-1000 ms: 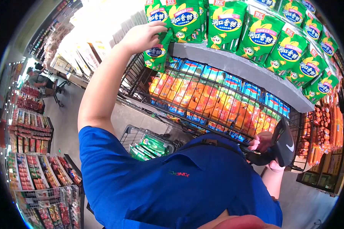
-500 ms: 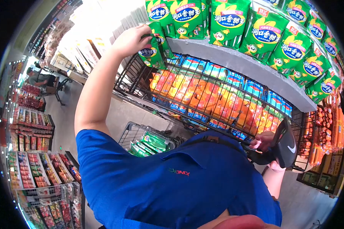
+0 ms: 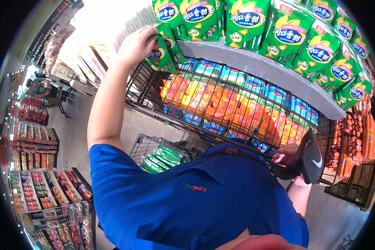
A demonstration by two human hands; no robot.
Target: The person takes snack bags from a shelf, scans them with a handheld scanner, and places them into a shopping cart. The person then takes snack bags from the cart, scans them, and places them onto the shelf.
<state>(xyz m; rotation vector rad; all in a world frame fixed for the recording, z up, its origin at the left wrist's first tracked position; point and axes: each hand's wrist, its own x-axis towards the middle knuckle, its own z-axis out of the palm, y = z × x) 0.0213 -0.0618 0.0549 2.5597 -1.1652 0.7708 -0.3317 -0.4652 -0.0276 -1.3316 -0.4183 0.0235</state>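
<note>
My left hand [image 3: 135,46] reaches up to the left end of the upper shelf, its fingers curled over the top of a green bag of sausages [image 3: 157,56]. This bag leans at the shelf's end, close against another green bag [image 3: 173,46]. Low on the right, my right hand [image 3: 286,154] has its fingers bent around a black cap-like item [image 3: 310,160] with a white swoosh. That item hides the palm and part of the wrist.
More green sausage bags [image 3: 289,33] stand along the grey shelf ledge [image 3: 254,57]. Below, a black wire basket [image 3: 221,125] holds orange, yellow and blue packs. A cart [image 3: 139,146] with green bags [image 3: 162,157] stands by my body. Another person [image 3: 37,89] is far left.
The view has shifted slightly. My left hand and the green bag have moved a little up and left in the picture, the hand still at the bag's top. My right hand stays in place.
</note>
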